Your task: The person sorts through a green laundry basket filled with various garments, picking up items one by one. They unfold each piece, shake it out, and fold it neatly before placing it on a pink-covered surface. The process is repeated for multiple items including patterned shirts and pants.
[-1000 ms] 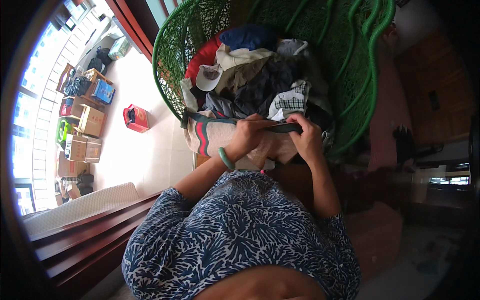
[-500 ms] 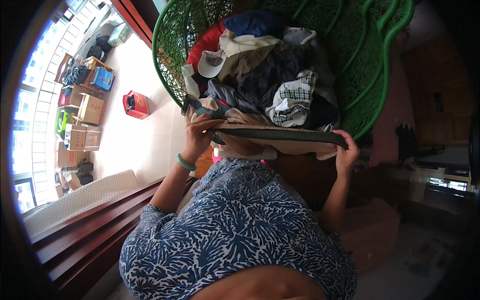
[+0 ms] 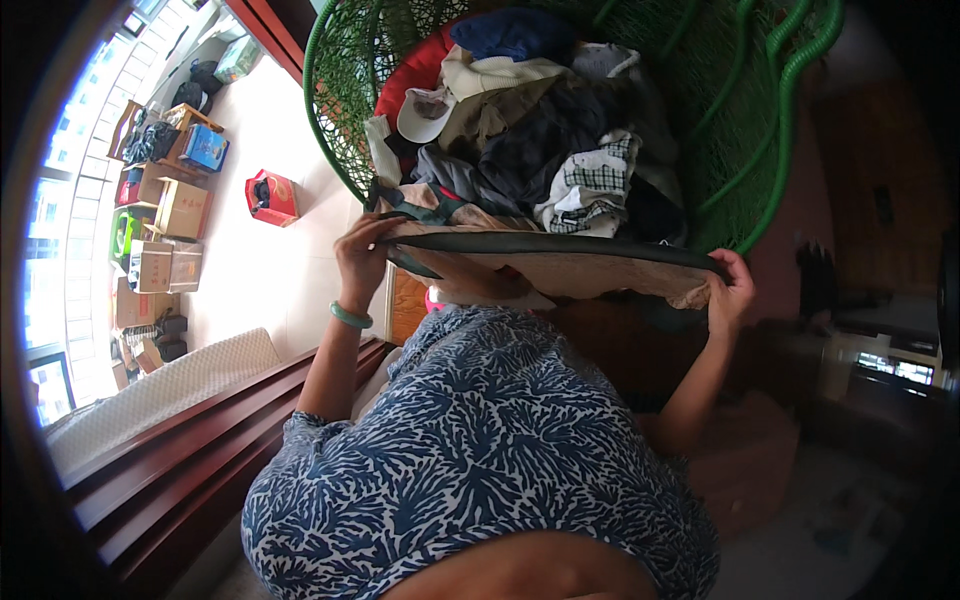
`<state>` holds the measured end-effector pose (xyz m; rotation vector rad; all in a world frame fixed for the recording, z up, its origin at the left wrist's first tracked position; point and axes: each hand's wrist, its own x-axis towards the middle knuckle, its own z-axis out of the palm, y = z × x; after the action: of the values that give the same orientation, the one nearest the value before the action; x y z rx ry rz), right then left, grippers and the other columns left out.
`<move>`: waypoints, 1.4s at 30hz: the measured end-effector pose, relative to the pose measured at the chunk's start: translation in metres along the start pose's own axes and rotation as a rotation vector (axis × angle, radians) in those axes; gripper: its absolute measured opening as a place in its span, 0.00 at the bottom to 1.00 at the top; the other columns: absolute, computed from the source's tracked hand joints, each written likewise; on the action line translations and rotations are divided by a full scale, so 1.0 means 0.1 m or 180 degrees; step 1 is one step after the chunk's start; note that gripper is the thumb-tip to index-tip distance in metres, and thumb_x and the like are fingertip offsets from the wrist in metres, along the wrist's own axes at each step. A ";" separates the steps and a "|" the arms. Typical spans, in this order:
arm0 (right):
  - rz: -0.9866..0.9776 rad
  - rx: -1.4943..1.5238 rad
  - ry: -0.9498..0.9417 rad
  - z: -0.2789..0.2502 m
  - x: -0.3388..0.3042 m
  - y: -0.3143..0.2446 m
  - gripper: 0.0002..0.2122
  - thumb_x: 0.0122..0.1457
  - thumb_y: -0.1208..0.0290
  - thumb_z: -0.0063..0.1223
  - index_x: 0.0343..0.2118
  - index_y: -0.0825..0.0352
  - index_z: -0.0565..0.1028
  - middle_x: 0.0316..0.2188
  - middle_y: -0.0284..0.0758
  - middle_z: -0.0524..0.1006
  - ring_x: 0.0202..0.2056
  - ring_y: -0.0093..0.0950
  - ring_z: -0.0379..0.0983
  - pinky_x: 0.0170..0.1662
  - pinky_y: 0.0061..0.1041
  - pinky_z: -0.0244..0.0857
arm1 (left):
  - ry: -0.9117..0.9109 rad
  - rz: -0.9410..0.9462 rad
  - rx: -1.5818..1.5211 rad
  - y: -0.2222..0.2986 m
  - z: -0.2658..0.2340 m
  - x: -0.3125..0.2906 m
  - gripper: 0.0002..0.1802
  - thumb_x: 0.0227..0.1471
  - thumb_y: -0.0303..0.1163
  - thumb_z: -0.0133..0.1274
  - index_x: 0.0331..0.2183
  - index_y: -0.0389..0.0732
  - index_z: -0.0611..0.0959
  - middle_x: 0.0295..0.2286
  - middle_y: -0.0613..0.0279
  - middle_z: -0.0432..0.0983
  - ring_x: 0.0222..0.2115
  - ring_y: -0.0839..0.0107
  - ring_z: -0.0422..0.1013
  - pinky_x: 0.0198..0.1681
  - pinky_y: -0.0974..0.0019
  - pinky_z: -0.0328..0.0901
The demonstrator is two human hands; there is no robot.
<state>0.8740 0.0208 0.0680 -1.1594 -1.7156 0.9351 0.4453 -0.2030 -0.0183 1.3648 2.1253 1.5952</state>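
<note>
Stretched between my two hands is a beige garment with a dark green-grey band along its upper edge. My left hand, with a pale green bangle at its wrist, pinches the band's left end. My right hand is closed on its right end. Beyond the band, a heap of clothes lies in a green woven basket chair. In the heap are a white cap, a black-and-white checked cloth, a dark garment and a cream knit. The garment's lower part is partly hidden.
A red cushion shows behind the clothes. On the pale floor to the left stands a red bag. Cardboard boxes line the window wall. A dark red wooden rail runs close by my left arm.
My hands have moved apart, the left one leftward and the right one rightward. The garment's dark band is now spread wider and straighter between them.
</note>
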 end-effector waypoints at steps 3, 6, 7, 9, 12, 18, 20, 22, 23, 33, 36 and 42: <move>0.0224 -0.0627 -0.0470 0.01 0.04 -0.02 0.13 0.43 0.92 0.51 0.32 0.71 0.75 0.26 0.30 0.76 0.27 0.17 0.72 0.32 0.18 0.65 | 0.0033 0.0241 0.0118 -0.04 -0.09 0.08 0.26 0.30 0.09 0.44 0.34 0.38 0.84 0.26 0.55 0.76 0.28 0.66 0.74 0.34 0.71 0.67; -0.0214 -0.1095 -0.0547 -0.03 0.09 -0.03 0.10 0.42 0.89 0.56 0.29 0.72 0.76 0.21 0.30 0.75 0.23 0.16 0.70 0.27 0.16 0.63 | 0.0148 0.0352 0.0344 -0.08 -0.19 0.16 0.25 0.31 0.09 0.42 0.34 0.36 0.84 0.27 0.55 0.77 0.29 0.67 0.74 0.35 0.71 0.67; -0.0184 -0.1145 -0.0555 -0.05 0.10 -0.03 0.08 0.42 0.88 0.58 0.28 0.73 0.76 0.21 0.31 0.75 0.22 0.16 0.69 0.26 0.16 0.62 | 0.0204 0.0351 0.0496 -0.09 -0.23 0.18 0.25 0.31 0.09 0.42 0.33 0.36 0.83 0.27 0.55 0.77 0.29 0.67 0.75 0.35 0.72 0.67; -0.0376 -0.1298 -0.0577 -0.13 0.11 -0.02 0.06 0.44 0.85 0.61 0.27 0.71 0.78 0.23 0.31 0.76 0.22 0.17 0.70 0.25 0.18 0.62 | 0.0361 0.0429 0.0523 -0.12 -0.30 0.21 0.24 0.32 0.10 0.40 0.33 0.34 0.83 0.27 0.56 0.77 0.29 0.68 0.75 0.35 0.72 0.67; -0.0324 -0.0985 -0.0458 -0.27 0.09 0.01 0.05 0.46 0.84 0.61 0.27 0.70 0.79 0.25 0.33 0.78 0.23 0.20 0.71 0.25 0.20 0.64 | 0.0516 0.0373 0.0496 -0.16 -0.40 0.21 0.23 0.32 0.12 0.40 0.32 0.33 0.83 0.26 0.56 0.77 0.29 0.68 0.74 0.36 0.71 0.67; -0.0105 0.0025 0.0343 -0.49 -0.07 0.13 0.04 0.51 0.78 0.59 0.31 0.70 0.79 0.33 0.36 0.78 0.36 0.24 0.72 0.42 0.26 0.65 | 0.0244 0.0410 0.0077 -0.12 -0.51 0.17 0.17 0.35 0.18 0.46 0.31 0.31 0.83 0.26 0.55 0.77 0.30 0.65 0.73 0.37 0.68 0.66; -0.0802 0.1101 0.0379 -0.47 -0.12 0.11 0.04 0.55 0.78 0.54 0.32 0.71 0.76 0.34 0.38 0.75 0.36 0.26 0.70 0.46 0.27 0.63 | -0.0099 0.0461 -0.0427 -0.06 -0.47 0.15 0.13 0.39 0.23 0.50 0.29 0.28 0.82 0.26 0.53 0.76 0.29 0.65 0.71 0.35 0.67 0.65; -0.0744 0.1555 0.0046 -0.38 -0.17 0.01 0.02 0.57 0.78 0.50 0.30 0.70 0.74 0.32 0.36 0.73 0.33 0.26 0.67 0.43 0.27 0.63 | -0.0416 0.0332 -0.1041 0.03 -0.38 0.13 0.18 0.47 0.35 0.52 0.30 0.25 0.81 0.27 0.51 0.75 0.27 0.66 0.71 0.33 0.67 0.64; -0.0838 0.1859 -0.0224 -0.30 -0.19 -0.07 0.02 0.57 0.79 0.48 0.29 0.69 0.73 0.30 0.36 0.71 0.31 0.26 0.66 0.41 0.28 0.63 | -0.0458 0.0153 -0.1510 0.07 -0.31 0.12 0.21 0.49 0.38 0.51 0.31 0.25 0.81 0.27 0.51 0.75 0.27 0.66 0.71 0.33 0.68 0.65; 0.0149 0.1741 -0.2678 1.19 -0.39 -0.94 0.04 0.55 0.87 0.46 0.31 0.73 0.72 0.27 0.38 0.77 0.33 0.27 0.76 0.38 0.23 0.71 | -0.0189 -0.0802 -0.3276 0.68 0.69 0.14 0.12 0.37 0.15 0.62 0.26 0.37 0.77 0.15 0.77 0.62 0.17 0.88 0.58 0.23 0.82 0.56; -0.0385 0.1300 -0.2390 1.49 -0.40 -0.87 0.06 0.52 0.87 0.50 0.30 0.71 0.76 0.31 0.35 0.77 0.35 0.24 0.75 0.40 0.19 0.70 | -0.0199 -0.0507 -0.2962 0.77 0.79 0.11 0.16 0.37 0.18 0.63 0.29 0.38 0.74 0.16 0.78 0.61 0.17 0.91 0.54 0.23 0.83 0.48; -0.0148 0.1416 -0.1943 1.81 -0.46 -0.56 0.08 0.51 0.86 0.53 0.30 0.66 0.80 0.46 0.34 0.70 0.44 0.22 0.68 0.45 0.17 0.65 | -0.0121 -0.0704 -0.3598 0.82 0.87 0.03 0.18 0.37 0.15 0.59 0.30 0.41 0.71 0.17 0.78 0.62 0.21 0.88 0.59 0.29 0.82 0.56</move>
<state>0.6986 -0.0611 0.0416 -0.5631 -1.8386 1.6593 0.5416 -0.1399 0.0136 0.7064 0.9118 2.0700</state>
